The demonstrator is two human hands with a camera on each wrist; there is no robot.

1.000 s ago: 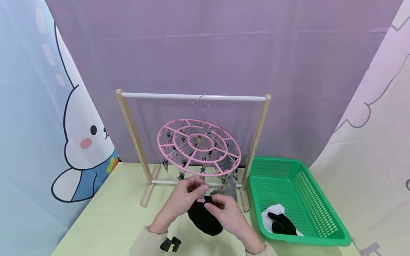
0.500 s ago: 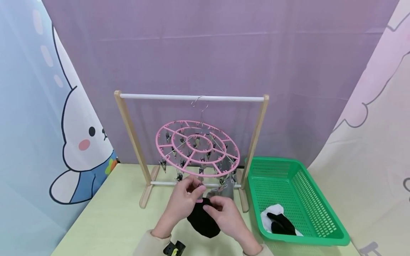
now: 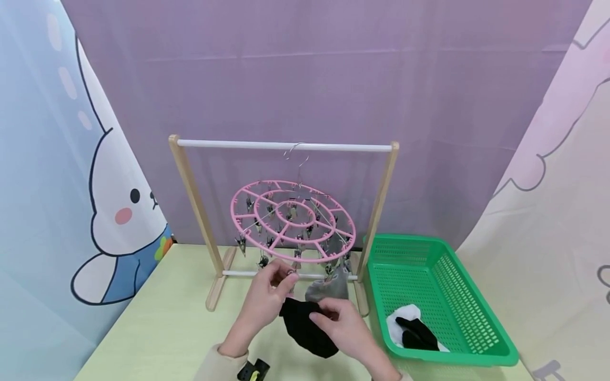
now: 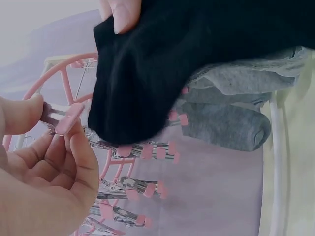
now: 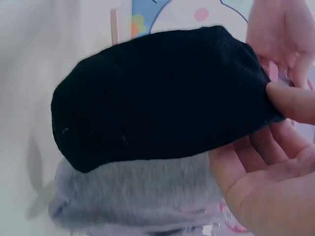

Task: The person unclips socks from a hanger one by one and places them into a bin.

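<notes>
My left hand (image 3: 267,296) pinches a metal clip with pink tips (image 4: 69,119) between thumb and fingers, at the near edge of the round pink clip hanger (image 3: 312,260). In the right hand (image 3: 348,328) is a black sock (image 3: 307,328), pinched at its cuff between thumb and fingers. The left wrist view shows a gap between the clip tips and the sock. Grey socks (image 4: 224,123) hang from the hanger just behind the black one. Several other clips (image 4: 135,184) dangle below the pink rings.
The hanger hooks over the white bar (image 3: 238,143) of a wooden-legged rack. To the right stands a green basket (image 3: 493,312) holding a white sock (image 3: 405,313) and a black sock (image 3: 419,334). A purple cloth (image 3: 286,79) hangs behind.
The clip's pink tips lay over the black sock's cuff before and are now apart from it. The right hand and sock have shifted slightly right and down, away from the left hand.
</notes>
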